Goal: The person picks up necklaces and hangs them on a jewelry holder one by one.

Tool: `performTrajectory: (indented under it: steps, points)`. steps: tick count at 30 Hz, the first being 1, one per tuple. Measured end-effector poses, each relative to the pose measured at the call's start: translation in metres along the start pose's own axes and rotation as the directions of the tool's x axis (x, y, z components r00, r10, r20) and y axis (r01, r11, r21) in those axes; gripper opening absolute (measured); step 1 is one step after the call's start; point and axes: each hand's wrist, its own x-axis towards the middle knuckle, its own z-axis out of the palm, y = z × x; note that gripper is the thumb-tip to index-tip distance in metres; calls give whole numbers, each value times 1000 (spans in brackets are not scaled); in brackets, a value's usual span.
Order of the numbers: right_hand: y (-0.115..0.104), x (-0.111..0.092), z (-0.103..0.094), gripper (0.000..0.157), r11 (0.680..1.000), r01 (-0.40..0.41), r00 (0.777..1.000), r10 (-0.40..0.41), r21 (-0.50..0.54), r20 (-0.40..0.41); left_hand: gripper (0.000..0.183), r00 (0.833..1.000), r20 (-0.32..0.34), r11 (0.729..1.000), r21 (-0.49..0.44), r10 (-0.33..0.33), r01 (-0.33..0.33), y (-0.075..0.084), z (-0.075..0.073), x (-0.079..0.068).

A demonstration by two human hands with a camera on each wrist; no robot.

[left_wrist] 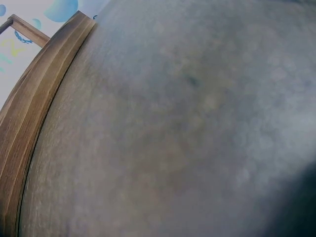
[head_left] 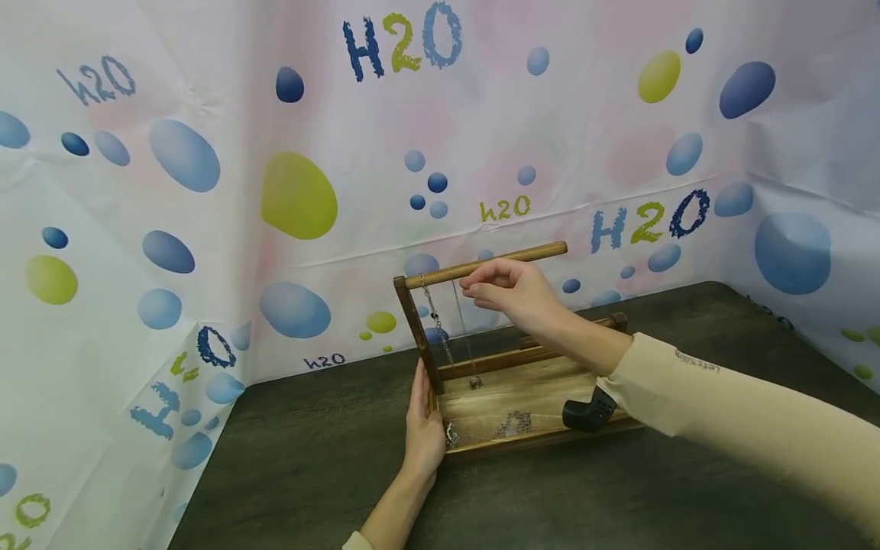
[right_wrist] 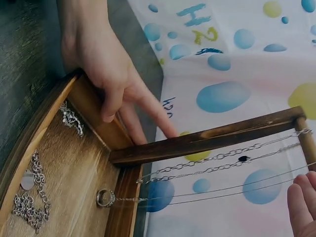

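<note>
A wooden stand [head_left: 417, 332] sits on the dark bench [head_left: 309, 451], close to its back edge, between the back left and back right corners. The left hand [head_left: 424, 443] holds the stand's left end, with the thumb inside the tray [head_left: 509, 445] wall and the longer fingers outside, by the post. The right hand [head_left: 512, 289] is up at the round bar [head_left: 447, 273]. Its fingers are bent and its thumb is near them, right beside a thin chain [head_left: 462, 321]. I can't tell if they pinch it. A ring [head_left: 475, 383] hangs at the bottom of that chain. Next to it hangs a thicker chain [head_left: 435, 317] with a black bead [right_wrist: 243, 159]. In the tray lie a small pile of chain [head_left: 517, 422] with a round disc [right_wrist: 27, 180], and another little pile [head_left: 451, 435] near the left hand. Behind the bench is a spotty cloth [head_left: 385, 114].
</note>
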Motion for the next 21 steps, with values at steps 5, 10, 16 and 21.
performTrajectory:
  steps: [5, 10, 16, 21]
  points:
    - [-2, -15, -1, 20, 998, -6, 997, 1, 55, 78, 88, 1000, -10, 1000, -6, -4, 4, 0, 1, 0]
    - [4, -33, 1, 23, 999, -27, 982, 22, 28, 186, 86, 1000, -10, 1000, -12, -1, 1, 2, 2, 3]
    - [34, -55, 3, 23, 989, 3, 921, 55, -148, 384, 87, 1000, -8, 1000, -30, -7, 7, 2, 2, 3]
    - [66, -72, -2, 23, 930, 87, 861, 110, -356, 497, 86, 1000, -13, 1000, -25, -14, 13, 1, 1, 0]
